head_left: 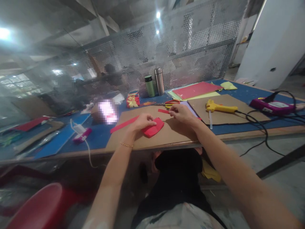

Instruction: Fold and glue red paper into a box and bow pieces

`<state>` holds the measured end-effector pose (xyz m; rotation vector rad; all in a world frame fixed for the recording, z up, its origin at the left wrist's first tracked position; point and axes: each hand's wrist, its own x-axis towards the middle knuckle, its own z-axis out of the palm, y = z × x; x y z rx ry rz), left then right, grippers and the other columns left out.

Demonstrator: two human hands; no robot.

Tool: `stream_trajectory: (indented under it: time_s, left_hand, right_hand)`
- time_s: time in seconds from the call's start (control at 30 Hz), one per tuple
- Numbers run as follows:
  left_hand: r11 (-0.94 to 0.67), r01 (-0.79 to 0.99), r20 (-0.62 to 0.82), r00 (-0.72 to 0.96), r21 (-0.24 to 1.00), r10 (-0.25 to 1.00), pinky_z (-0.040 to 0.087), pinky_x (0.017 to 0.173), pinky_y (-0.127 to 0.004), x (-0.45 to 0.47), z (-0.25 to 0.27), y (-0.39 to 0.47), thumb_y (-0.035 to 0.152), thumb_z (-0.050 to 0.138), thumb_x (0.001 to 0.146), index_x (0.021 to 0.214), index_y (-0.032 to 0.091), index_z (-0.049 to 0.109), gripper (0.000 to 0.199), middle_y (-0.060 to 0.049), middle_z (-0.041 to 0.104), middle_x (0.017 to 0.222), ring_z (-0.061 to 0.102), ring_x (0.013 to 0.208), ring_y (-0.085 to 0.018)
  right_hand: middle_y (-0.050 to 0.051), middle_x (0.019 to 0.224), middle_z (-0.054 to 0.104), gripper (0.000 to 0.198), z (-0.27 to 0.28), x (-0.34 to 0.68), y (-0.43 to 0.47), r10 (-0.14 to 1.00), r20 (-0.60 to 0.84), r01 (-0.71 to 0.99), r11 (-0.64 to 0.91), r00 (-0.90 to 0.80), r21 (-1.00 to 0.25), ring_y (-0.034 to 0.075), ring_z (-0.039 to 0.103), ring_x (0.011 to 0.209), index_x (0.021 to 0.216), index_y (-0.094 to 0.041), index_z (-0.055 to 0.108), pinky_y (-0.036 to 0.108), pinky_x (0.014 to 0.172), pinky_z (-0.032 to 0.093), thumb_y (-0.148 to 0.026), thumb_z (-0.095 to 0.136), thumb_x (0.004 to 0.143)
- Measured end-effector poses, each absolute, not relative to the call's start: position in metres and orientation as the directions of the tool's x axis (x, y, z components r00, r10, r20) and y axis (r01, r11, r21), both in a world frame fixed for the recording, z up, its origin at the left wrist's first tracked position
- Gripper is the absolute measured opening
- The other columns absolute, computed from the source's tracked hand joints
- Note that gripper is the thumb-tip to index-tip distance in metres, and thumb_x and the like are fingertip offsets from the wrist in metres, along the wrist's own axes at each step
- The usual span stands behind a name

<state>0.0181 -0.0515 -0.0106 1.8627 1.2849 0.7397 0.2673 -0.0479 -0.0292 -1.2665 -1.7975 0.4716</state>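
Observation:
My left hand (pixel 143 122) is closed on a folded piece of red paper (pixel 153 128), its thumb over the left edge. Between the fingertips of my right hand (pixel 179 113) is a short, narrow red paper strip (pixel 163 111) pointing left. Both hands are over a brown cardboard sheet (pixel 171 140) at the table's near edge. A longer red paper strip (pixel 122 124) lies on the cardboard, left of my left hand. Behind my right hand, scissors (pixel 172 102) with red and yellow handles rest on the table.
At right, a yellow hot glue gun (pixel 221 107) stands on another cardboard piece, its cord running to a purple power strip (pixel 273 106). A green tumbler (pixel 149 86) and steel flask (pixel 159 81) stand behind. Red sheets (pixel 196 90) lie back right; a white charger (pixel 80 129) sits left.

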Motion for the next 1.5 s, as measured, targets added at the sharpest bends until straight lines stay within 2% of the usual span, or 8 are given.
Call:
stream_trajectory:
  time_s: [0.17, 0.33, 0.5, 0.73, 0.83, 1.0, 1.2, 1.5]
  left_hand:
    - [-0.250, 0.428, 0.107, 0.331, 0.869, 0.937, 0.046, 0.065, -0.028, 0.009, 0.005, -0.050, 0.028, 0.079, 0.080, 0.081, 0.016, 0.071, 0.014, -0.006, 0.071, 0.082, 0.060, 0.073, -0.015]
    - [-0.393, 0.490, 0.241, 0.346, 0.778, 0.907, 0.049, 0.074, -0.029, -0.005, 0.026, -0.033, 0.025, 0.072, 0.086, 0.084, 0.015, 0.074, 0.011, -0.004, 0.072, 0.083, 0.061, 0.076, -0.014]
    - [-0.473, 0.545, 0.304, 0.374, 0.692, 0.876, 0.051, 0.075, -0.032, -0.007, 0.023, -0.024, 0.023, 0.069, 0.088, 0.083, 0.016, 0.074, 0.009, -0.005, 0.072, 0.084, 0.062, 0.078, -0.016]
    - [-0.445, 0.502, 0.298, 0.348, 0.741, 0.889, 0.054, 0.066, -0.033, 0.005, 0.019, -0.037, 0.021, 0.073, 0.089, 0.082, 0.014, 0.073, 0.010, -0.009, 0.071, 0.082, 0.061, 0.077, -0.019]
    - [-0.449, 0.515, 0.305, 0.342, 0.730, 0.889, 0.056, 0.071, -0.033, 0.009, 0.021, -0.041, 0.019, 0.067, 0.091, 0.084, 0.014, 0.073, 0.010, -0.008, 0.072, 0.084, 0.063, 0.078, -0.018]
    - [-0.489, 0.614, 0.286, 0.404, 0.620, 0.869, 0.057, 0.084, -0.037, 0.008, 0.021, -0.032, 0.020, 0.065, 0.088, 0.084, 0.017, 0.073, 0.010, -0.005, 0.074, 0.087, 0.066, 0.085, -0.019]
    - [-0.518, 0.633, 0.287, 0.437, 0.576, 0.853, 0.055, 0.085, -0.035, 0.009, 0.018, -0.027, 0.020, 0.064, 0.086, 0.085, 0.018, 0.074, 0.010, -0.004, 0.074, 0.088, 0.066, 0.086, -0.019]
    - [-0.411, 0.580, 0.210, 0.383, 0.703, 0.900, 0.051, 0.072, -0.032, 0.019, 0.019, -0.039, 0.024, 0.071, 0.085, 0.085, 0.016, 0.078, 0.011, -0.008, 0.075, 0.086, 0.063, 0.077, -0.019]
  right_hand:
    - [0.003, 0.072, 0.066, 0.015, -0.027, 0.270, -0.052, 0.865, 0.479, 0.381, 0.497, -0.149, -0.779, 0.017, 0.058, 0.068, 0.080, -0.019, 0.070, 0.031, 0.066, 0.044, -0.030, 0.064, 0.088]
    - [0.002, 0.070, 0.065, 0.031, -0.026, 0.271, -0.053, 0.824, 0.534, 0.255, 0.566, -0.188, -0.784, 0.015, 0.058, 0.063, 0.079, -0.020, 0.070, 0.030, 0.062, 0.047, -0.049, 0.071, 0.089]
    - [0.001, 0.065, 0.061, 0.031, -0.029, 0.269, -0.051, 0.808, 0.563, 0.326, 0.587, -0.174, -0.741, 0.015, 0.055, 0.063, 0.078, -0.020, 0.069, 0.030, 0.062, 0.043, -0.048, 0.070, 0.092]
    - [0.002, 0.070, 0.064, 0.013, -0.030, 0.266, -0.048, 0.771, 0.619, 0.430, 0.613, -0.146, -0.663, 0.016, 0.053, 0.068, 0.080, -0.019, 0.073, 0.031, 0.067, 0.041, -0.026, 0.066, 0.088]
    - [0.002, 0.071, 0.065, 0.012, -0.030, 0.267, -0.047, 0.768, 0.626, 0.467, 0.607, -0.136, -0.643, 0.016, 0.054, 0.069, 0.079, -0.019, 0.074, 0.032, 0.069, 0.042, -0.023, 0.067, 0.087]
    - [0.003, 0.073, 0.067, 0.012, -0.031, 0.268, -0.047, 0.766, 0.627, 0.501, 0.602, -0.141, -0.622, 0.018, 0.058, 0.072, 0.077, -0.020, 0.073, 0.032, 0.071, 0.044, -0.020, 0.067, 0.086]
    - [0.005, 0.077, 0.072, 0.012, -0.031, 0.268, -0.048, 0.764, 0.625, 0.533, 0.600, -0.161, -0.596, 0.019, 0.062, 0.075, 0.076, -0.019, 0.075, 0.032, 0.074, 0.046, -0.017, 0.065, 0.084]
    - [0.004, 0.072, 0.071, 0.014, -0.028, 0.264, -0.051, 0.787, 0.592, 0.550, 0.577, -0.175, -0.604, 0.019, 0.062, 0.074, 0.079, -0.019, 0.080, 0.032, 0.072, 0.043, -0.017, 0.067, 0.084]
